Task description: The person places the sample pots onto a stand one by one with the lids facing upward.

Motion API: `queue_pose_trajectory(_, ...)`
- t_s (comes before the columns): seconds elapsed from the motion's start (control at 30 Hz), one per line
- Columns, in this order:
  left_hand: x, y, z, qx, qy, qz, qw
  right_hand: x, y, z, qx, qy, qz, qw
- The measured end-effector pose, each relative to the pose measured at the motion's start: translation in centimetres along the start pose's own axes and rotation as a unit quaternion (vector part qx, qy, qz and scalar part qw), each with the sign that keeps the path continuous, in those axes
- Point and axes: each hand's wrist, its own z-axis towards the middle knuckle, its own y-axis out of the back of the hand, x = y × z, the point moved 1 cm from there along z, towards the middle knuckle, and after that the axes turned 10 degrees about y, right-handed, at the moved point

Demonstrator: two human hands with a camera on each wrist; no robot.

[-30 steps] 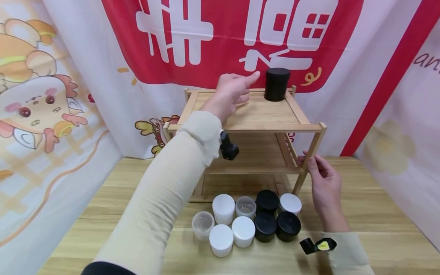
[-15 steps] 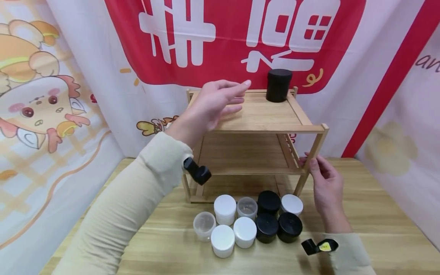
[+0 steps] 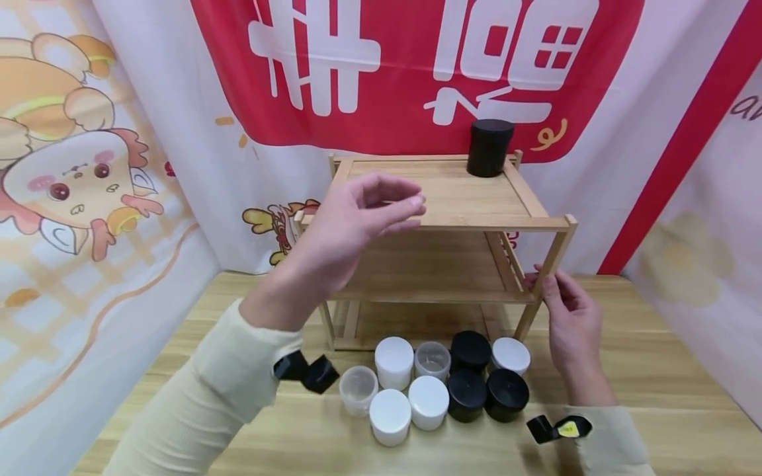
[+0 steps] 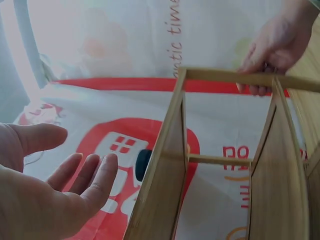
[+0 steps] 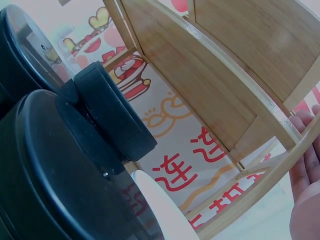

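Note:
A wooden three-tier shelf [image 3: 440,221] stands on the table, and a black lidded jar [image 3: 490,148] sits at the back right of its top board. My left hand [image 3: 363,221] is in the air in front of the top board, fingers loosely bent and holding nothing; the left wrist view shows the same empty hand [image 4: 60,185] apart from the shelf. At the shelf's front right post, my right hand [image 3: 573,324] grips the wood between thumb and fingers. Part of that hand [image 5: 306,165] shows in the right wrist view at the frame's edge.
Before the shelf stand two rows of small jars: white-lidded ones [image 3: 389,416], black ones [image 3: 507,395] and clear cups [image 3: 358,390]. Printed cloth [image 3: 178,132] hangs behind and at both sides. The wooden table [image 3: 196,330] lies under everything.
My left hand has drawn back from near the black jar, moving left and toward me, lower over the shelf's front edge. The right hand keeps its hold on the post.

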Motion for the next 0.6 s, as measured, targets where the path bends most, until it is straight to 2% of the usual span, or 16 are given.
queue_pose_trajectory(0.3, 3.2, 0.3, -3.4, 0.024, 0.005, -0.009, 0.9997, -0.3, 0.2, -0.3, 0.003, -0.009, -0.013, 0.9999)
queue_pose_trajectory(0.6, 6.5, 0.6, -4.5, 0.046, -0.005, -0.001, 0.9990, -0.3, 0.2, -0.1, -0.002, 0.003, -0.013, 0.9999)
